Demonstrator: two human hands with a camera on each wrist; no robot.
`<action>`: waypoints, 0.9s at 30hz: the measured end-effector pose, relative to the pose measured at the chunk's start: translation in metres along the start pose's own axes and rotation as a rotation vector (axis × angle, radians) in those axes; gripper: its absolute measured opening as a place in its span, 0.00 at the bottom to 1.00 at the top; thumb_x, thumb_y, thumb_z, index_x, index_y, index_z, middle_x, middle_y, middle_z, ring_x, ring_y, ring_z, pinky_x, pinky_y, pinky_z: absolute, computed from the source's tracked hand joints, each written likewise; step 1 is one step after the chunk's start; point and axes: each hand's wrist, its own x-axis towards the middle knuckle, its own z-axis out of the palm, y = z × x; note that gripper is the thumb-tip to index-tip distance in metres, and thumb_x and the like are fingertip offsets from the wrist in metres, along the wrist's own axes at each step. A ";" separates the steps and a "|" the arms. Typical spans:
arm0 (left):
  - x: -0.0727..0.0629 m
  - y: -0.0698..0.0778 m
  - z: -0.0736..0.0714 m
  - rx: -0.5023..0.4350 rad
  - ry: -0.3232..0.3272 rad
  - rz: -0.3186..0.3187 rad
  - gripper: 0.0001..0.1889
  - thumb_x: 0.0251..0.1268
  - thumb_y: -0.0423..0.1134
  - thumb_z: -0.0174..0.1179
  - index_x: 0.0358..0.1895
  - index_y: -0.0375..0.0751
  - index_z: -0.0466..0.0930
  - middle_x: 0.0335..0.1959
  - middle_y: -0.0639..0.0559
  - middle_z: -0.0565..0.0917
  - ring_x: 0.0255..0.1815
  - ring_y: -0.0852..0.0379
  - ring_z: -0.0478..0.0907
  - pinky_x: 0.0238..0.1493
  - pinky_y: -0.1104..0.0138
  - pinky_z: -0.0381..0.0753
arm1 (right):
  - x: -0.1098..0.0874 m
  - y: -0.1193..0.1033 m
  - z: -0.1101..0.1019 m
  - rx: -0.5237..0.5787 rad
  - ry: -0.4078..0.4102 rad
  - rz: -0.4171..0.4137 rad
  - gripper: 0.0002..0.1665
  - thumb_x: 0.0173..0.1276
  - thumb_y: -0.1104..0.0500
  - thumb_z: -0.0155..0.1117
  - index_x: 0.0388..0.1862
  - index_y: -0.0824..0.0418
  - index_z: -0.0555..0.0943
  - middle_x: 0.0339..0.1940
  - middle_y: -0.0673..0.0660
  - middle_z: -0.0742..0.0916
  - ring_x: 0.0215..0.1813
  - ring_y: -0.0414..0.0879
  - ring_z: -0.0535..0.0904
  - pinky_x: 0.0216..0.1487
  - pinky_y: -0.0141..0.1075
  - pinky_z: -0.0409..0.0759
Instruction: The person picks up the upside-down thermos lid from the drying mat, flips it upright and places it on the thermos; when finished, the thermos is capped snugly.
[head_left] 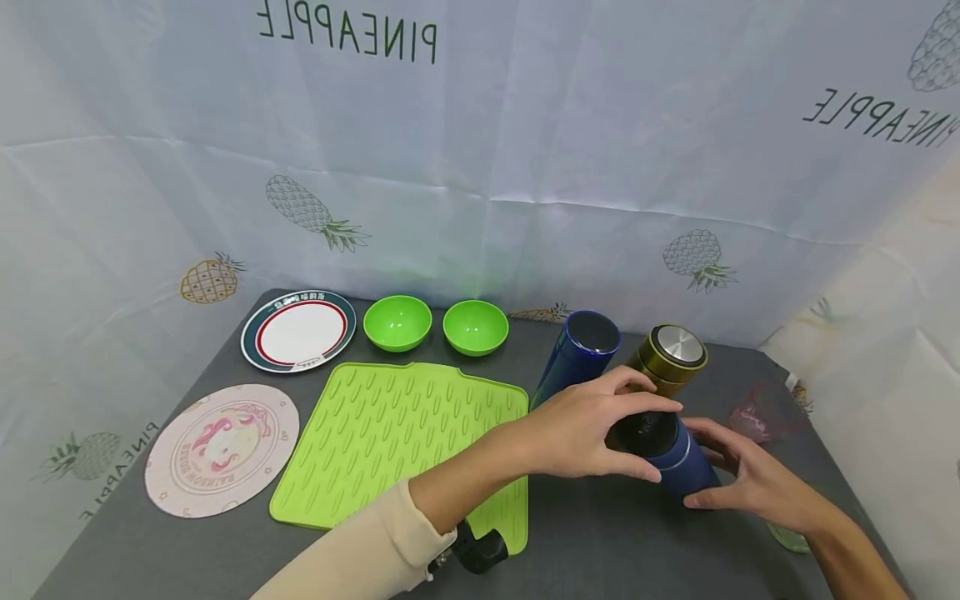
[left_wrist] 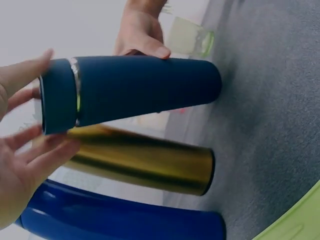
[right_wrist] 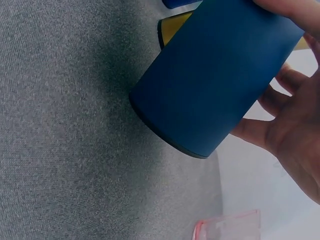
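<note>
A dark blue matte thermos [head_left: 686,467] leans slightly between the two hands. Around its body curl the fingers of the right hand [head_left: 757,483], with the thumb on the near side. At the top, the left hand [head_left: 577,425] spans the thermos's rim, thumb on one side and fingers on the other. In the left wrist view a thin silver ring [left_wrist: 76,92] circles the thermos below its top. Just behind stand a gold thermos [head_left: 667,358] with a silver-topped lid and a shiny blue tumbler [head_left: 577,354]. Whether the held thermos's base touches the table cannot be told.
A green ridged mat [head_left: 397,433] lies left of the thermos. Two green bowls [head_left: 397,323] [head_left: 476,327], a rimmed plate [head_left: 300,332] and a pink round mat [head_left: 222,450] are farther left. A pink-tinted glass [head_left: 750,419] and a green-rimmed glass [head_left: 789,538] stand near the right edge.
</note>
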 end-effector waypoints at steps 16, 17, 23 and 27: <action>0.000 0.003 -0.002 0.064 0.007 0.005 0.32 0.64 0.56 0.69 0.72 0.62 0.74 0.67 0.59 0.73 0.66 0.65 0.70 0.64 0.80 0.70 | 0.000 -0.004 0.002 -0.055 0.022 0.027 0.43 0.61 0.69 0.73 0.74 0.58 0.68 0.65 0.37 0.79 0.64 0.25 0.77 0.58 0.23 0.78; 0.000 0.003 -0.003 0.057 -0.007 0.025 0.30 0.65 0.51 0.69 0.71 0.62 0.75 0.68 0.59 0.73 0.68 0.65 0.69 0.67 0.79 0.69 | 0.000 -0.003 0.002 -0.053 0.021 0.029 0.43 0.61 0.69 0.73 0.74 0.58 0.68 0.66 0.37 0.78 0.64 0.25 0.76 0.58 0.23 0.78; 0.000 0.005 -0.005 0.085 -0.036 0.021 0.33 0.65 0.53 0.70 0.73 0.64 0.72 0.73 0.58 0.69 0.73 0.62 0.65 0.71 0.74 0.69 | 0.000 -0.002 0.003 -0.054 0.022 0.038 0.43 0.61 0.69 0.73 0.74 0.57 0.68 0.66 0.35 0.78 0.64 0.24 0.76 0.57 0.23 0.78; 0.000 0.006 -0.005 0.080 -0.032 0.023 0.28 0.67 0.51 0.68 0.71 0.63 0.75 0.69 0.58 0.72 0.69 0.62 0.67 0.68 0.76 0.69 | 0.000 -0.003 0.003 -0.053 0.020 0.039 0.43 0.61 0.68 0.73 0.75 0.57 0.67 0.66 0.36 0.78 0.63 0.25 0.76 0.58 0.23 0.78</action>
